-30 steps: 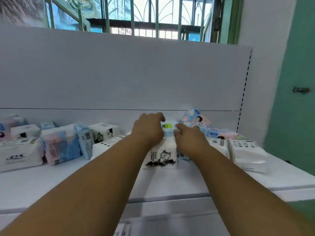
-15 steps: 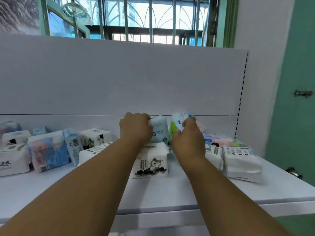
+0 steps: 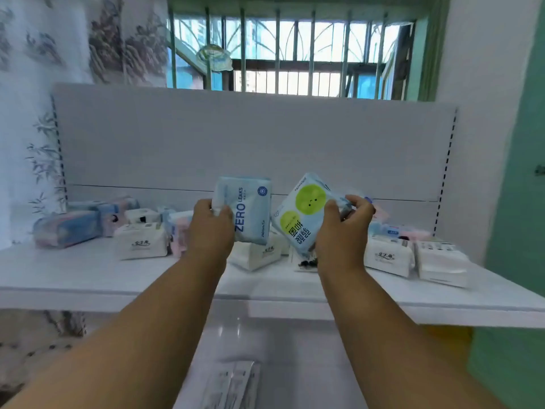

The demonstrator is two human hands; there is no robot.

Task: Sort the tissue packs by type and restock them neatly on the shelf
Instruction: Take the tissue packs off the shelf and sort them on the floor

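Above the shelf [image 3: 88,278], the left hand [image 3: 211,228] grips a pale blue "ZERO LEAKS" pack [image 3: 246,211] upright, fingers curled round its left edge. The right hand [image 3: 343,231] pinches a tilted green-dotted pack [image 3: 300,214]. Behind them, white packs [image 3: 141,245] and blue-pink packs [image 3: 66,228] lie along the shelf.

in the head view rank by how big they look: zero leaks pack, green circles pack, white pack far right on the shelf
1. ZERO LEAKS pack, held up in the left hand.
2. Green-circles pack, in the right hand; about the same, so unsure.
3. White pack at far right; looks smaller, but it lies farther from the camera.
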